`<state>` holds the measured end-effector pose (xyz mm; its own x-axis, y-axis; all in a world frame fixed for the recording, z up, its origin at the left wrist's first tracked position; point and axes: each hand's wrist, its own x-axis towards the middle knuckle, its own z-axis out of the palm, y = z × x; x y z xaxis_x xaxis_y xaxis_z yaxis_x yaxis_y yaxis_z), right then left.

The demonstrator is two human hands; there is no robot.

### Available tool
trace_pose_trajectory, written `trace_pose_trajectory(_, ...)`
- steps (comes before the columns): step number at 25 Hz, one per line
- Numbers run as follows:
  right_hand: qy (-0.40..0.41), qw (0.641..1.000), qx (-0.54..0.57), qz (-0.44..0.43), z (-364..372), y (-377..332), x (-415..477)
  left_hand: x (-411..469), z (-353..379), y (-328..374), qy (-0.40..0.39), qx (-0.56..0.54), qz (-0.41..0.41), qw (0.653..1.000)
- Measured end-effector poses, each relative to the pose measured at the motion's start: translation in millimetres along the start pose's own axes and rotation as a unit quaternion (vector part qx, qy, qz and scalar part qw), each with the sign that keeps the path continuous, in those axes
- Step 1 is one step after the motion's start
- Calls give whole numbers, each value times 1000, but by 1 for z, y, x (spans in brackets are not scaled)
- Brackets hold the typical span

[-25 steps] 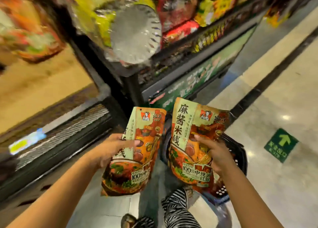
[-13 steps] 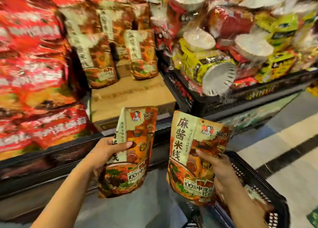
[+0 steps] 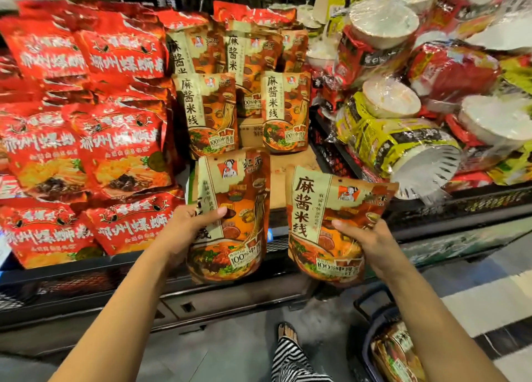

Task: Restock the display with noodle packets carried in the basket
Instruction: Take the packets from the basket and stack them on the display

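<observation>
The display shelf is faced, with matching packets standing behind a bare front patch. One noodle packet is gripped by the left hand, another packet by the right hand. Both are best stood upright, labels forward. More packets are kept in the basket.

Left hand grips one orange noodle packet upright; right hand grips a second packet, tilted slightly. Both are held just below the matching packets standing on the display shelf. Red packets left of those; wrapped bowls right. Basket lower right, below right forearm, with packets inside.
</observation>
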<state>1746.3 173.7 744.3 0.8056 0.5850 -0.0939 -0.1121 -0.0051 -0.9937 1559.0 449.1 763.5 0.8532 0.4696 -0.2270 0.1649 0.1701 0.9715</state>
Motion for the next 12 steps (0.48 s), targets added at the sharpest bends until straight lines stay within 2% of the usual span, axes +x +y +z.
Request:
trace_pose_trajectory(5, -72, 994, -83, 19, 9, -17, 112, 90, -7, 10, 72, 81, 38, 993)
trace_pose_trajectory(9, -115, 985, -119, 42, 11, -7, 175, 131, -17, -10, 83, 96, -9, 992)
trace_pose_trajectory(12, -163, 975, -138, 56, 16, 5, 199, 139, -26, -25, 105, 63, -32, 992)
